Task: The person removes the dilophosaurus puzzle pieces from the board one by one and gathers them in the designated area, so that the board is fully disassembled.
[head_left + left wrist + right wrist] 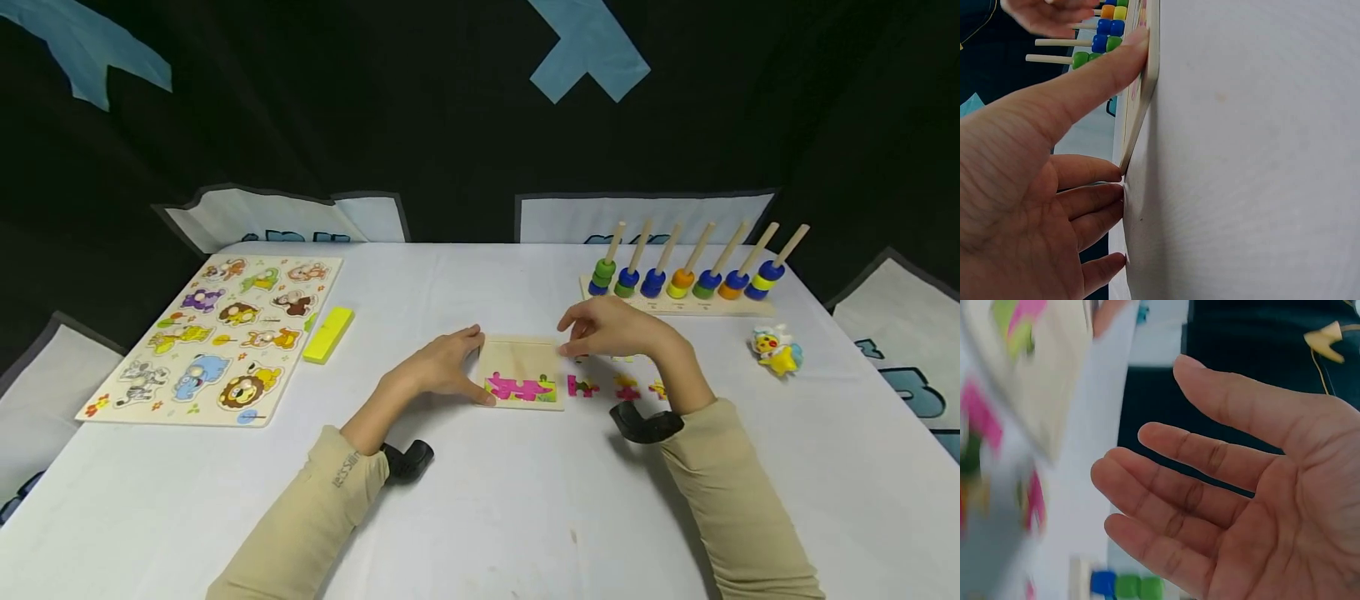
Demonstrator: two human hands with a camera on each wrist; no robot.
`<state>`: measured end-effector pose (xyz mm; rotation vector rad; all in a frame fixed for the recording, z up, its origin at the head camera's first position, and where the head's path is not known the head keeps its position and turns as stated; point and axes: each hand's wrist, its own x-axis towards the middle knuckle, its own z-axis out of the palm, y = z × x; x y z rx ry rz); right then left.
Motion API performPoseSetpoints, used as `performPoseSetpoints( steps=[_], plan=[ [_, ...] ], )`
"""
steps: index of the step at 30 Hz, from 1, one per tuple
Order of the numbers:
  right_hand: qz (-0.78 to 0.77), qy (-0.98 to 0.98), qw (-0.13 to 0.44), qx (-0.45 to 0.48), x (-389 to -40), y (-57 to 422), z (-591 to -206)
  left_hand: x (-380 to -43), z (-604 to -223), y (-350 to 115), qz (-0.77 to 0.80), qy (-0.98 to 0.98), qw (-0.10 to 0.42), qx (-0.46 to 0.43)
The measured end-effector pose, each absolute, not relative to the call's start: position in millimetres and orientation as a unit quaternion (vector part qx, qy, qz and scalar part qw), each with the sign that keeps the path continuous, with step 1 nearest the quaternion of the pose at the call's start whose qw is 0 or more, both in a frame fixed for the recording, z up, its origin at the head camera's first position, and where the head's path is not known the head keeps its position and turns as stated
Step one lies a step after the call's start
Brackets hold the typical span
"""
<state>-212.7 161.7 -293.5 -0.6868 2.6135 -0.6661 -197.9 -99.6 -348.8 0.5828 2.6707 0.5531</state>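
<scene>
A small wooden puzzle board (517,358) lies mid-table, with joined pink and green puzzle pieces (522,389) along its near side. At its left edge is my left hand (442,367). The left thumb (1107,72) rests straight on the near corner, and the fingers touch the far corner and the tabletop. Above the board's right edge hovers my right hand (617,329), its palm bare and fingers loosely bent in the right wrist view. Loose puzzle pieces (582,386) lie to the right of the board, partly hidden under this hand.
A large animal picture board (225,333) lies at the left, beside a yellow block (328,335). Back right stands a peg stand (675,306) with coloured beads on upright pegs. A small yellow and white figurine (777,350) sits at the right.
</scene>
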Motion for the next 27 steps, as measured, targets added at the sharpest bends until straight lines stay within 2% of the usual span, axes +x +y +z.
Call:
performPoseSetpoints(
  steps=[11,21,27],
  plan=[
    [-0.191,0.904,0.239,-0.299,-215.4,84.9,-314.5,-198.4,-347.9,-100.8,0.203,0.939,0.190,0.202],
    [-0.162,0.936,0.200,-0.239,-204.4,61.5,-326.7,-198.0,-346.3,-101.5,0.212,0.936,0.187,0.208],
    [-0.165,0.937,0.207,-0.227,-202.8,62.2,-327.6,-194.7,-345.3,-102.1,0.209,0.934,0.192,0.216]
  ],
)
